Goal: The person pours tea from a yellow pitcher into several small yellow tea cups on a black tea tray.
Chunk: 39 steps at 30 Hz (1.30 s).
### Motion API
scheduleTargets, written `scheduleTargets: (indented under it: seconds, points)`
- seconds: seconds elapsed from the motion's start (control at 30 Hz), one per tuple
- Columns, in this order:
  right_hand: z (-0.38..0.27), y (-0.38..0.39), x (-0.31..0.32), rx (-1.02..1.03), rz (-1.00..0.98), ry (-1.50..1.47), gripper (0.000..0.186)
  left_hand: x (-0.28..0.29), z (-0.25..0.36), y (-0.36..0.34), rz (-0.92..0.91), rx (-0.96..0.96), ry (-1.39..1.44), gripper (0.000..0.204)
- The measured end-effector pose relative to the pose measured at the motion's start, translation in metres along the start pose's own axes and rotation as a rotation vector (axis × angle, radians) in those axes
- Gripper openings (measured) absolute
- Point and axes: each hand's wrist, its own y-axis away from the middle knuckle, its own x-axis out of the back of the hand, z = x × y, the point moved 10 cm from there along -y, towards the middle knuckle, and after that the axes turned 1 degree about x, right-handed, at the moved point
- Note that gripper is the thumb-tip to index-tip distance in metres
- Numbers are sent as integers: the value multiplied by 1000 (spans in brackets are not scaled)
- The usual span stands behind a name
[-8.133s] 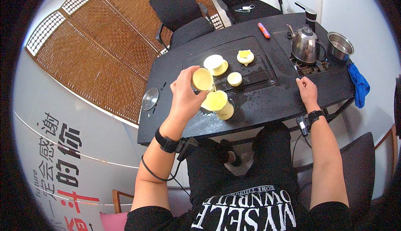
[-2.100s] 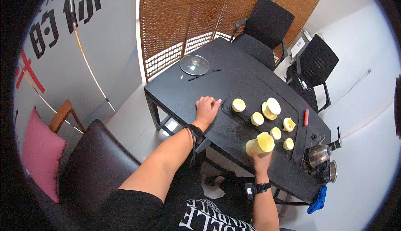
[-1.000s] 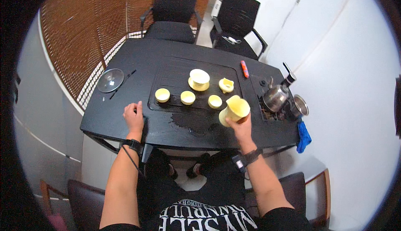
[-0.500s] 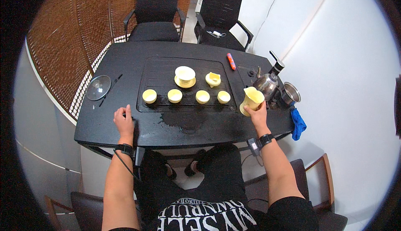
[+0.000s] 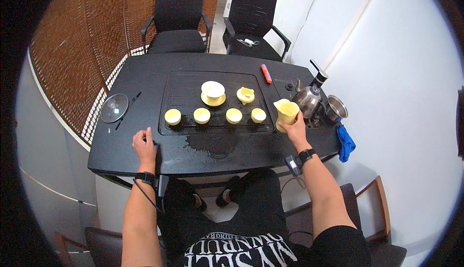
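Observation:
My right hand (image 5: 296, 131) grips a pale yellow pitcher (image 5: 286, 111) with a pouring lip, tilted slightly at the tea tray's right edge. My left hand (image 5: 143, 145) rests at the front left of the table, fingers curled in and thumb raised; nothing shows in it. Several small yellow cups (image 5: 173, 117) stand in a row along the front of the black tea tray (image 5: 186, 84). Behind them are a lidless gaiwan (image 5: 213, 92) on its saucer and a small yellow footed vessel (image 5: 245, 95). I cannot make out what the pitcher contains.
A steel kettle (image 5: 308, 100) and an open metal pot (image 5: 337, 107) stand at the right, near a blue cloth (image 5: 345, 144) hanging over the edge. An orange-red stick-shaped object (image 5: 266, 73) lies behind. At left are a glass lid (image 5: 114, 108) and a dark thin stick (image 5: 128, 110). Water wets the table front.
My right hand has shifted the pitcher slightly left, its mouth now turned more toward the cups. My left hand stays near the same spot. The view has tilted a little.

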Motion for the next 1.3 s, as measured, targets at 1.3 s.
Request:
scheduleTargets:
  seconds: [1.3]
  points:
    - [-32, -20, -10, 191, -84, 308, 76, -2, -3, 0, -29, 15, 19, 24]
